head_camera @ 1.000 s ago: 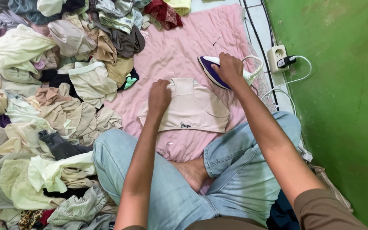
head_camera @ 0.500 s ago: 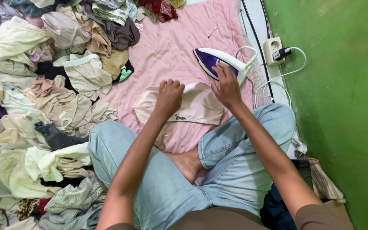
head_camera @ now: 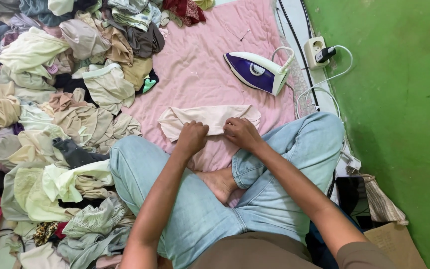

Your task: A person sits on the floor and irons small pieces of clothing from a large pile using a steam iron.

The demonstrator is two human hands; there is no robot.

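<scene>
From the head view I see my left hand (head_camera: 192, 137) and right hand (head_camera: 241, 133) both closed on the near edge of a folded beige cloth (head_camera: 207, 118) on the pink blanket (head_camera: 200, 65). A purple-and-white iron (head_camera: 259, 72) rests beyond it, near a white socket box (head_camera: 316, 50).

Matt beige cloth garment (head_camera: 210, 118) lies on a soft pink cloth blanket (head_camera: 200, 69); the iron (head_camera: 259, 72) is glossy plastic.
</scene>
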